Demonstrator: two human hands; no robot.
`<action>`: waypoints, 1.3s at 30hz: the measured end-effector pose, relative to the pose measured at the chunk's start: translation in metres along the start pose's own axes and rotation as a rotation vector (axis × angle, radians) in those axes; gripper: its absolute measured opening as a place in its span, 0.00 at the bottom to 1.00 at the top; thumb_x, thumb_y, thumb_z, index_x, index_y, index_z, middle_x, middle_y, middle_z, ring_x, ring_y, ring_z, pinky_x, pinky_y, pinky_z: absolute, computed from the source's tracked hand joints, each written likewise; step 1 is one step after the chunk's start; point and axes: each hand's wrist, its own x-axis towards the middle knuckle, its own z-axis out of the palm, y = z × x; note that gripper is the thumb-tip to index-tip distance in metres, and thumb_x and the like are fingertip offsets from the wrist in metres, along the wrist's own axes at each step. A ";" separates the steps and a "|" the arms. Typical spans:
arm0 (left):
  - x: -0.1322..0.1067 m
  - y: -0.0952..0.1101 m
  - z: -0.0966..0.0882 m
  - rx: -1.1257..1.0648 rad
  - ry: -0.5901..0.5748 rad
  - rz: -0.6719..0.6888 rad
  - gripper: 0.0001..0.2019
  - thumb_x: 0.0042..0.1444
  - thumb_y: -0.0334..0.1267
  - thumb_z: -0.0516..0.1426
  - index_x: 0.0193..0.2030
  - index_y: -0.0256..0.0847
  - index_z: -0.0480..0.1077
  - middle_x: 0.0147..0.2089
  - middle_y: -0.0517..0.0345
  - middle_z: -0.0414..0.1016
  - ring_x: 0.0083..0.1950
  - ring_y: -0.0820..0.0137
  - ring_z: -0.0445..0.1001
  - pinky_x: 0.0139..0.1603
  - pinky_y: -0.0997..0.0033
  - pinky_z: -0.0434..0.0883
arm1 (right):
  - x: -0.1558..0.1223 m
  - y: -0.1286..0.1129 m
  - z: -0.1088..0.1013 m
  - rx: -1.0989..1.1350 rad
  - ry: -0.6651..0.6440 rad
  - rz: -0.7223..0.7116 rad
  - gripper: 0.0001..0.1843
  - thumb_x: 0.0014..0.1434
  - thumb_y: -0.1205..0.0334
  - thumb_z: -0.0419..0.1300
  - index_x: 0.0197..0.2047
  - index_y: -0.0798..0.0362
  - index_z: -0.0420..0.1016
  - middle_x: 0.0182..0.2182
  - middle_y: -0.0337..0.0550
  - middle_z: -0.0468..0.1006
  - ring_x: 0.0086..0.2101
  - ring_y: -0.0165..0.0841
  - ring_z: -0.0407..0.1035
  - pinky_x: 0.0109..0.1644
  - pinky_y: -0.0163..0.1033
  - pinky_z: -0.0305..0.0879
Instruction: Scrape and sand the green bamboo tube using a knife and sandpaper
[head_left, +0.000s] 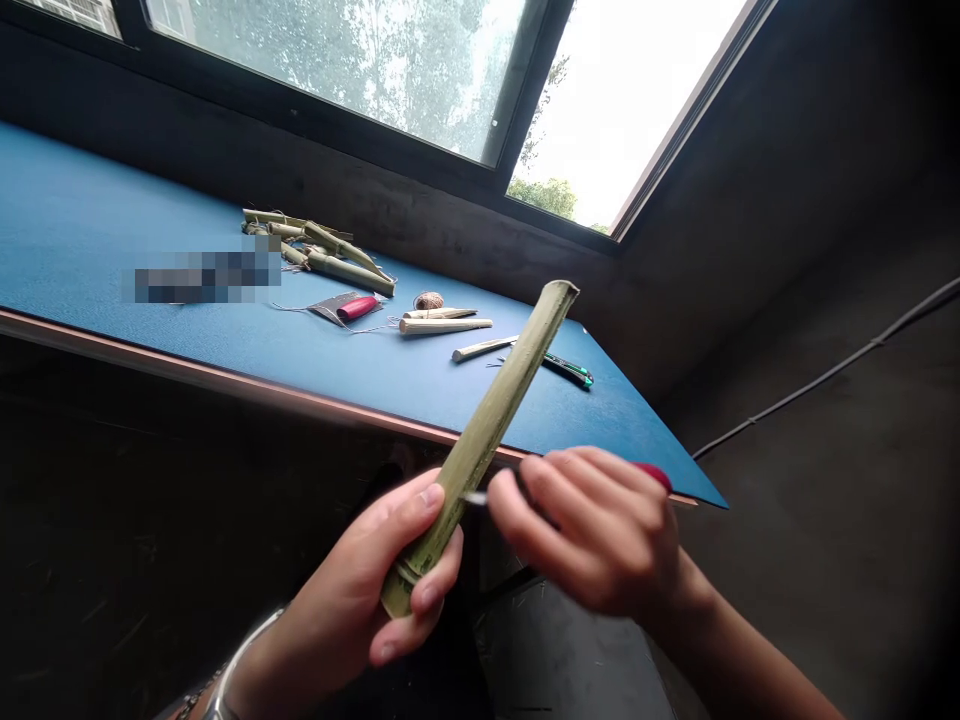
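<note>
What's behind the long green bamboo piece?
Behind the bamboo piece in the left hand, the blue table, a pale stick and a black and green tool show at its sides. I can't see whatever it covers.

From head height, the hands [592, 535] are viewed closely, forward and down, with the surface [375, 370] and window [360, 60] farther off.
</note>
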 end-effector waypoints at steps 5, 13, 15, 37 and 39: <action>0.000 0.001 -0.001 -0.009 -0.009 0.009 0.13 0.61 0.48 0.49 0.39 0.40 0.65 0.17 0.71 0.58 0.11 0.87 0.45 0.11 0.87 0.44 | -0.001 0.001 0.002 -0.046 0.022 0.015 0.04 0.58 0.70 0.56 0.34 0.57 0.71 0.21 0.39 0.72 0.23 0.27 0.65 0.30 0.35 0.58; 0.001 0.001 -0.001 0.008 -0.001 -0.009 0.14 0.62 0.48 0.49 0.42 0.40 0.65 0.17 0.71 0.57 0.11 0.86 0.44 0.11 0.86 0.43 | -0.002 0.002 0.004 -0.069 0.035 0.012 0.04 0.58 0.69 0.56 0.34 0.56 0.71 0.22 0.39 0.73 0.24 0.27 0.66 0.30 0.35 0.59; 0.001 0.002 -0.001 0.009 -0.007 -0.015 0.14 0.62 0.48 0.48 0.42 0.40 0.66 0.17 0.71 0.57 0.11 0.86 0.44 0.11 0.85 0.43 | -0.003 0.002 0.004 -0.044 0.033 -0.010 0.05 0.59 0.68 0.54 0.34 0.56 0.71 0.22 0.39 0.73 0.24 0.27 0.66 0.31 0.35 0.60; 0.000 -0.001 -0.003 0.012 0.006 -0.026 0.14 0.62 0.48 0.48 0.41 0.40 0.66 0.18 0.70 0.58 0.11 0.87 0.46 0.11 0.87 0.45 | -0.005 0.002 0.005 -0.065 0.045 -0.043 0.04 0.58 0.68 0.56 0.34 0.56 0.71 0.22 0.40 0.74 0.24 0.27 0.66 0.31 0.35 0.61; 0.000 -0.002 -0.004 0.013 -0.005 -0.038 0.14 0.62 0.48 0.48 0.37 0.39 0.66 0.18 0.69 0.59 0.11 0.87 0.47 0.11 0.88 0.45 | -0.005 0.001 0.005 -0.019 0.039 -0.093 0.06 0.59 0.66 0.54 0.34 0.56 0.72 0.23 0.40 0.74 0.23 0.28 0.66 0.30 0.35 0.61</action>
